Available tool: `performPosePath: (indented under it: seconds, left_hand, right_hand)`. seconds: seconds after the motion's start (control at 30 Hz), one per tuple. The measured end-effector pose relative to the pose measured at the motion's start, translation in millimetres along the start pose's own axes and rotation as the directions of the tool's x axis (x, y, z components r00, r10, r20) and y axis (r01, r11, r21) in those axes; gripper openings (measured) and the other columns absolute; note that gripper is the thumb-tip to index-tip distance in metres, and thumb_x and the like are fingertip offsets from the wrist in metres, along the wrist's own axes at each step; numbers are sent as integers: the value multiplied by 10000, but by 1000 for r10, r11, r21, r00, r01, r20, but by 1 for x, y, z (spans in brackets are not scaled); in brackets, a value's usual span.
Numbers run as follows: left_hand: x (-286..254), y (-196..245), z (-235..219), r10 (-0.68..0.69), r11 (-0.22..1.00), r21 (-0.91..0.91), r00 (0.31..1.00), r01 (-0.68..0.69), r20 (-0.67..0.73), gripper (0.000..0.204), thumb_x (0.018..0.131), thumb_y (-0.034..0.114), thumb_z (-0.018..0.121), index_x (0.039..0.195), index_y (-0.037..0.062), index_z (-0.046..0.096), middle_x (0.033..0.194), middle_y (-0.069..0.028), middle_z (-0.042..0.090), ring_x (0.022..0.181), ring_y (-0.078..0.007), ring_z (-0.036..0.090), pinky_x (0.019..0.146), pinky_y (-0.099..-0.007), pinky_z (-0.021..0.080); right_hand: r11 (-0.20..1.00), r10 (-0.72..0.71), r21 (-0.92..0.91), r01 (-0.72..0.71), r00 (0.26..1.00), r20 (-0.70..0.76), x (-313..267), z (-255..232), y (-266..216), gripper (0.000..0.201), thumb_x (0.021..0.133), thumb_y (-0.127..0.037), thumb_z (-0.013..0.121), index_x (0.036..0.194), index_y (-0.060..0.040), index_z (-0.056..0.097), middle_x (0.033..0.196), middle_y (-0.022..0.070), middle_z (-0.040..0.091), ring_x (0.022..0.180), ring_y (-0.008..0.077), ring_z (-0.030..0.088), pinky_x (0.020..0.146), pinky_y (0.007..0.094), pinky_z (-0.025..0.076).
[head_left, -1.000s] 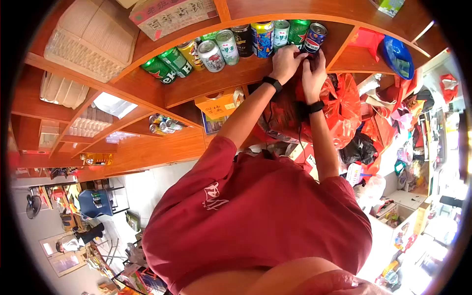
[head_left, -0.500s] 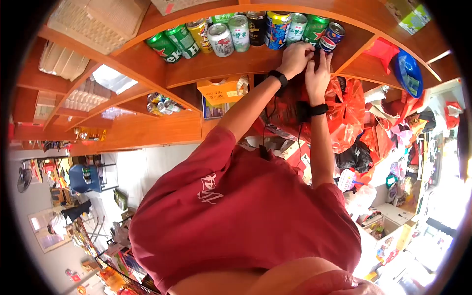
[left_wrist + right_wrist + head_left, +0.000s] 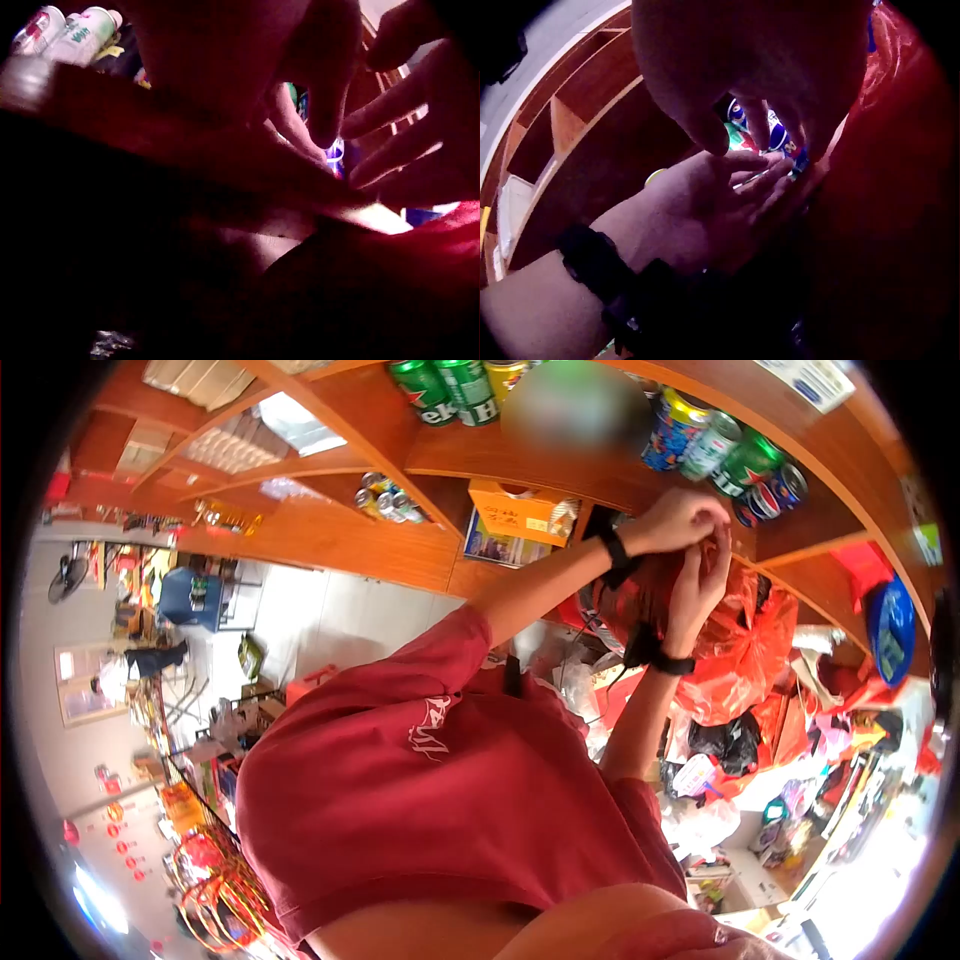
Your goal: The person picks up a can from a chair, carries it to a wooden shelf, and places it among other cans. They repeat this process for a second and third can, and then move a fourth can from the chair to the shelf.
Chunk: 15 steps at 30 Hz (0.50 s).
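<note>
In the head view, my left hand and right hand meet in front of the shelf, just short of a dark blue Pepsi can. The can stands at the right end of a row, beside a green can, a pale green can and a blue and yellow can. The right wrist view shows the left hand with fingers stretched out under the loosely bent fingers of the right hand. Nothing shows between them. The left wrist view is mostly dark.
Two green cans stand further left; a blurred patch hides the row's middle. Below the shelf sit an orange box and a red plastic bag, close under my hands. A blue bowl stands right of the shelf divider.
Both hands have drawn back from the base of the Pepsi can toward my body and come together. The head view has turned, so the cans appear further right. The cans keep their order.
</note>
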<state>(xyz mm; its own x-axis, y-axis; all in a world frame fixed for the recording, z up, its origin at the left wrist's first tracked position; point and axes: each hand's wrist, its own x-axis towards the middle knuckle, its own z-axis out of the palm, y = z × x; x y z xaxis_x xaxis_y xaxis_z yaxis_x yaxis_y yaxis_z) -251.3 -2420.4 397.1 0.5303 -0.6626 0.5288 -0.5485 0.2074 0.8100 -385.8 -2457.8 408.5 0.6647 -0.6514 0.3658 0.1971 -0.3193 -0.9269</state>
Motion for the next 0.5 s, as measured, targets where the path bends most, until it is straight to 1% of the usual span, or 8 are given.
performPosePath:
  seconds: [0.1,0.17,0.23,0.3,0.4,0.43,0.47,0.5]
  left_hand:
    - [-60,24,-27,51,998,-26,997,-52,-54,255,935,55,593,1167,33,697,1124,-134,731,1047,-240,709,891,-336,549]
    - [-113,48,-63,-71,997,34,994,73,-82,305,961,86,571,1251,33,650,1132,-148,718,1065,-287,700,902,-373,544]
    - [-174,59,-105,-323,942,78,944,327,-65,293,1014,155,578,1282,50,635,1147,-179,714,1041,-334,705,872,-396,547]
    - [-237,74,-152,-495,850,203,869,487,-11,353,1036,240,556,1307,21,615,1200,-207,697,1112,-358,678,920,-405,532]
    - [-401,14,-205,-588,762,355,808,541,31,420,1023,272,548,1348,10,589,1313,-244,635,1223,-385,605,1037,-450,463]
    - [-448,9,-226,-763,587,458,646,667,38,417,999,300,561,1283,0,615,1246,-252,669,1162,-404,636,1000,-459,496]
    - [-491,11,-243,-905,302,659,424,689,-29,425,967,355,587,1197,2,641,1144,-259,702,1084,-416,670,956,-483,526]
    - [-521,26,-257,-958,88,657,245,749,-151,437,930,402,620,1130,16,656,1057,-256,720,1026,-414,694,907,-520,547]
  right_hand:
    - [985,-3,170,-4,999,43,-41,29,-10,569,931,29,507,1493,57,426,1497,210,499,1393,298,491,1146,392,404]
    - [996,-18,89,1,981,191,-66,47,-12,472,952,4,507,1419,69,494,1490,199,493,1371,298,508,1130,388,423]
    - [967,71,196,-164,910,410,-95,72,-3,395,977,-49,542,1354,68,540,1407,211,569,1313,265,560,1078,369,465]
    - [986,158,-76,-146,699,698,-112,91,14,335,991,-109,588,1285,50,603,1298,204,647,1227,242,624,995,366,511]
    - [942,336,-299,-154,411,847,-155,136,48,323,981,-193,619,1216,24,664,1192,205,702,1138,287,677,922,405,536]
    - [964,221,-261,53,392,893,-178,151,84,345,974,-223,624,1218,19,665,1185,213,701,1108,316,681,916,426,536]
    - [945,103,-201,257,351,931,-199,165,132,368,968,-253,630,1219,14,666,1179,221,699,1078,346,686,910,448,535]
    - [885,-14,-122,449,288,957,-212,184,152,391,961,-283,635,1220,9,667,1172,229,698,1047,375,690,904,469,534]
